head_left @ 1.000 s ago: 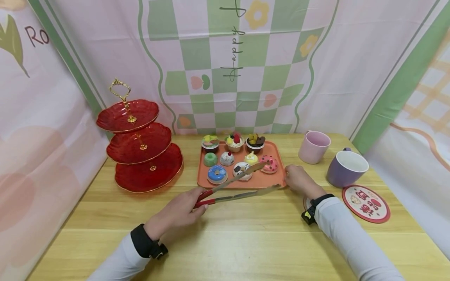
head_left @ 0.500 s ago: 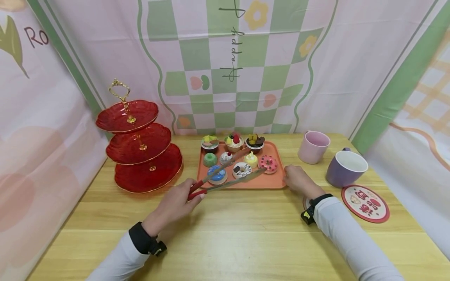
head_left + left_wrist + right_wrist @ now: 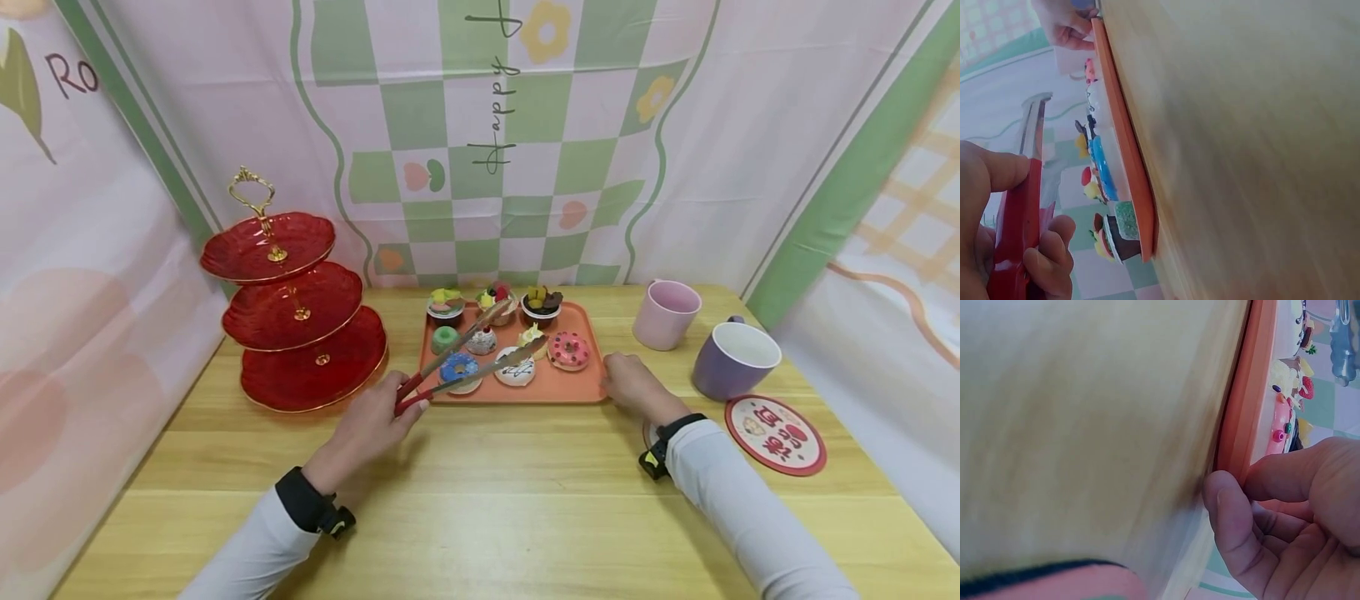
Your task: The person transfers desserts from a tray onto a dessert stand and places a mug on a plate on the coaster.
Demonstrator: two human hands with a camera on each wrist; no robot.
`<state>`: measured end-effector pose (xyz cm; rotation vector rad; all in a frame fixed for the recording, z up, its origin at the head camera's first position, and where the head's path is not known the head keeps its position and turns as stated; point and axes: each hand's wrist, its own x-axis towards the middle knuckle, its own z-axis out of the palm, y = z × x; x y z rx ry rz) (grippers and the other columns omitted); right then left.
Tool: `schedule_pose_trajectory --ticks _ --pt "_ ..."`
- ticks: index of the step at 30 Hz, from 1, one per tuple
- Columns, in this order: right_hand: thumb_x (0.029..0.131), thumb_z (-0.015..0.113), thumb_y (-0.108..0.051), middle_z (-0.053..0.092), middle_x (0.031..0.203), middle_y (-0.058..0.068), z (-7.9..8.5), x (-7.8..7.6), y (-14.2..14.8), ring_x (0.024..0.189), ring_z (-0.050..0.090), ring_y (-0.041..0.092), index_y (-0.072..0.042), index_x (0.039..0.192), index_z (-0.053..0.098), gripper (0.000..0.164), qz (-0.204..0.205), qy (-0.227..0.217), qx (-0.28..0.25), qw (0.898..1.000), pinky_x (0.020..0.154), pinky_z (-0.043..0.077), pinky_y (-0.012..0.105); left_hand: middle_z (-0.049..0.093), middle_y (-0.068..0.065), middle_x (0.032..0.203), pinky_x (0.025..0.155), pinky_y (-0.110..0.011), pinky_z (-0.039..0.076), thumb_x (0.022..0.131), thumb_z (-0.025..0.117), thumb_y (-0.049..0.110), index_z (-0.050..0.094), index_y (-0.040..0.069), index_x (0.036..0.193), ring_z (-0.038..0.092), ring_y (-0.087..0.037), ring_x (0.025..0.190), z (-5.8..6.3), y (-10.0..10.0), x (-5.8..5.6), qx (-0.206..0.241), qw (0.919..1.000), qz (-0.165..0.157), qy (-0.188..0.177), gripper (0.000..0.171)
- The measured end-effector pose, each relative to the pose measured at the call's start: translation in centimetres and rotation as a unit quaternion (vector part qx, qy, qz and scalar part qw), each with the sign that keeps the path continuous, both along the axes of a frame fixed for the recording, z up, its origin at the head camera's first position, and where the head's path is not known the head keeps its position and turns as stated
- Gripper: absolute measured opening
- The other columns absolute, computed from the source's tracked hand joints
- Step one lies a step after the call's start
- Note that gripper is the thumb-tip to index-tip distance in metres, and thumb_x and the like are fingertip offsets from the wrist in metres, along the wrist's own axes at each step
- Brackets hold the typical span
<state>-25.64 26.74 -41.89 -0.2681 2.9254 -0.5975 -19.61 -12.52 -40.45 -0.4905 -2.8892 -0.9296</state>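
Observation:
In the head view my left hand (image 3: 371,427) grips metal tongs by their red handles (image 3: 1020,219). The tongs' arms are spread apart above the orange tray (image 3: 558,390), with nothing between the tips. My right hand (image 3: 637,388) pinches the tray's front right corner, thumb and finger on the rim (image 3: 1244,425) in the right wrist view. On the tray sit a pink donut (image 3: 568,351), a white donut (image 3: 513,374), a blue donut (image 3: 456,367), a small green cake (image 3: 446,338) and several other cakes. The tongs partly hide the small cakes and a fruit-topped cupcake (image 3: 498,292).
A red three-tier stand (image 3: 311,367) with a gold handle is at the left. To the right stand a pink mug (image 3: 663,321) and a purple mug (image 3: 723,371). A round printed coaster (image 3: 780,437) lies by the purple mug; another round piece is partly under the right wrist.
My left hand and the tongs have moved left and slightly away from me. The tips have swung from the pink donut toward the back row. My right hand stays on the tray corner.

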Motion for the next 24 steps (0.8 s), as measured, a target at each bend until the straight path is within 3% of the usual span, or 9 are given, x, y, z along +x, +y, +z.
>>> schedule_pose_trajectory --ticks 11,24 --pt "0.085 0.053 0.002 0.052 0.066 0.008 0.0 0.0 -0.1 0.056 0.052 0.018 0.003 0.081 0.055 0.005 -0.004 -0.004 0.010 1.000 0.051 0.043 0.029 0.054 -0.005 0.077 0.051 -0.030 0.041 0.082 0.072 0.029 0.051 0.003 0.103 0.047 -0.020 0.061 0.1 -0.7 -0.9 0.003 0.9974 0.062 0.036 0.039" --pt "0.086 0.051 0.004 0.052 0.067 0.009 0.3 0.1 -0.1 0.051 0.053 0.016 0.003 0.081 0.054 0.007 -0.003 -0.011 -0.003 1.000 0.048 0.044 0.028 0.050 -0.008 0.074 0.049 -0.032 0.038 0.086 0.068 0.028 0.048 0.002 0.107 0.046 -0.022 0.059 -0.9 -2.0 -2.1 0.019 0.9940 0.108 -0.002 0.039"
